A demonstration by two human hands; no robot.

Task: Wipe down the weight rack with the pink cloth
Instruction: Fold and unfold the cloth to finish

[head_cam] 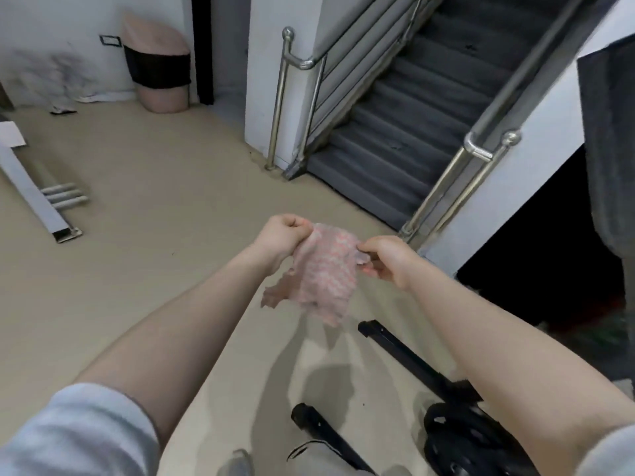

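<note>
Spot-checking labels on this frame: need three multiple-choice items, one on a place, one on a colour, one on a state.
1. Where is the pink bin?
A. on the stairs
B. far left, against the wall
C. beside the weight plate

2. What colour is the band around the bin?
A. black
B. white
C. green

3. How is the pink cloth held?
A. draped over the rack
B. lying on the floor
C. stretched between both hands in the air

Answers: 1 B, it stands by the wall left of the stairs. 2 A, a dark band wraps its middle. 3 C, the left hand and right hand each pinch an upper corner.
</note>
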